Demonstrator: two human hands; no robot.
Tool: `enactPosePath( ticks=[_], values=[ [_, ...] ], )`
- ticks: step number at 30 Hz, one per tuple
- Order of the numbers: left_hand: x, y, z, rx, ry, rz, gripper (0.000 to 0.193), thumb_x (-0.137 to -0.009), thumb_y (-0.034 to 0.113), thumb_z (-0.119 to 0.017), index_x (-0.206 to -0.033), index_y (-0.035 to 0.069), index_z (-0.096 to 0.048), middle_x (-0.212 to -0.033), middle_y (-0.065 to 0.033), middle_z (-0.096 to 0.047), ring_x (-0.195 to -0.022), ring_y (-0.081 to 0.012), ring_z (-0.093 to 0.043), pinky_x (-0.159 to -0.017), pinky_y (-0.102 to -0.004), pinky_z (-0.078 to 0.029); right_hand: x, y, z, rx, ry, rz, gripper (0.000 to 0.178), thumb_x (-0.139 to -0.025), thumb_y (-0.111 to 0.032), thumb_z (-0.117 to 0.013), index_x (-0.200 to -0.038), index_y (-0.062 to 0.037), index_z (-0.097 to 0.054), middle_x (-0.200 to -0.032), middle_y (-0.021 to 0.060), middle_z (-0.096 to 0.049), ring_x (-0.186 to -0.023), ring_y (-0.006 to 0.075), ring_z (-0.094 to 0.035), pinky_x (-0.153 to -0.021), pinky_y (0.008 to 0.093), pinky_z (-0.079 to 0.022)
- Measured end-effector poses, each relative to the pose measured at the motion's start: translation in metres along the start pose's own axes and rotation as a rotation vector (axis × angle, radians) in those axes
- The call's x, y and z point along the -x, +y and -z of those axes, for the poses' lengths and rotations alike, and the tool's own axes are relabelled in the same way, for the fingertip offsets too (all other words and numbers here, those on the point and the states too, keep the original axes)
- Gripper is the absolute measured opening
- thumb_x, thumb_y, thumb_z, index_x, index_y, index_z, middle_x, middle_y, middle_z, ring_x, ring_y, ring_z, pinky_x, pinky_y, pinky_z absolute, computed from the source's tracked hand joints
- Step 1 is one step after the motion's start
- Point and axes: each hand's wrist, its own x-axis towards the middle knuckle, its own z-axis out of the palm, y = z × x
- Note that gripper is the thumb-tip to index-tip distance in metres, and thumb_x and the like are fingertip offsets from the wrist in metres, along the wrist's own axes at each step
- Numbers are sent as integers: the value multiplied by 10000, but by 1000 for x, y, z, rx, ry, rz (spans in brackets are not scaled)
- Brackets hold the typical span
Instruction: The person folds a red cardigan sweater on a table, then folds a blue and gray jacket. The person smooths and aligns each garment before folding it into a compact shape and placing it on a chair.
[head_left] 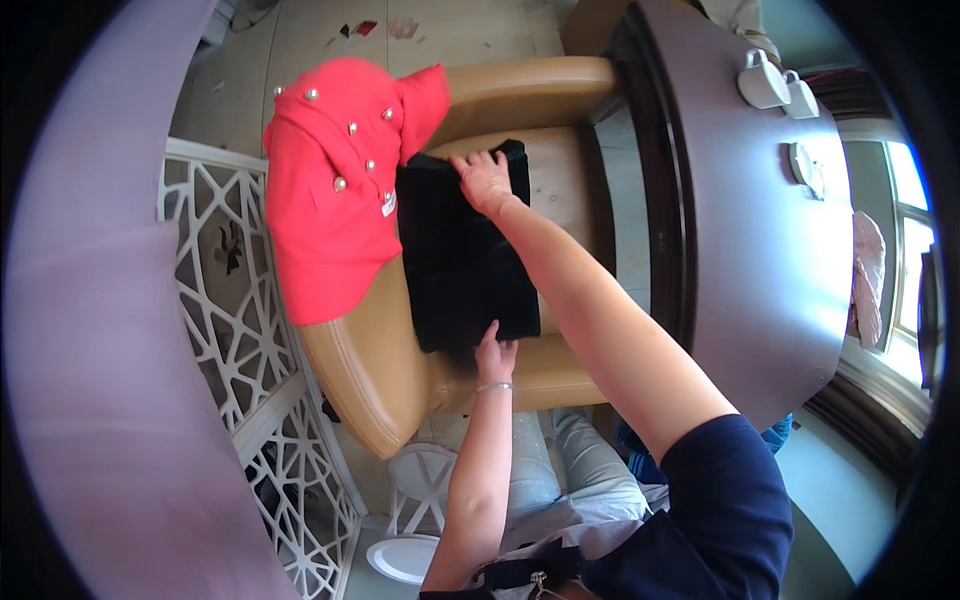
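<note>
Right hand [484, 180] flat on far edge of black folded cloth [465, 250], fingers spread, pressing down, not gripping. Left hand [494, 348] at near edge of same cloth, fingertips on or curled over hem; pinch or plain touch — cannot tell. Silver bracelet [494, 386] on left wrist. Cloth lying on seat of tan chair [380, 370], already in neat rectangle, so folding looks mostly done; smoothing or one more fold maybe left. Red jacket with pearl studs [335, 180] draped over chair arm, touching cloth's left side. Dark table [760, 250] to right, white cups [775, 85] on it.
</note>
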Motion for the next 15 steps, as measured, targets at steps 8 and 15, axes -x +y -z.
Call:
enactPosePath(
  ticks=[8,15],
  values=[
    [144,59,-49,-731,-309,-894,465,-821,59,-601,-1243,36,-408,-1187,-146,-487,-1050,-206,-498,-863,-321,-422,117,0,-52,-122,-70,306,652,-778,-366,-616,-1357,-178,-383,-1447,180,-230,-1329,339,-239,-1046,502,-258],
    [157,184,-131,-2386,425,-1722,715,-716,180,-665,-1348,52,-357,-1392,-220,-313,-1283,-353,-307,-975,-441,-317,221,-22,-33,-526,-42,53,629,-792,-291,-621,-1342,-112,-374,-1368,200,-344,-1252,361,-338,-1011,443,-337]
  ],
)
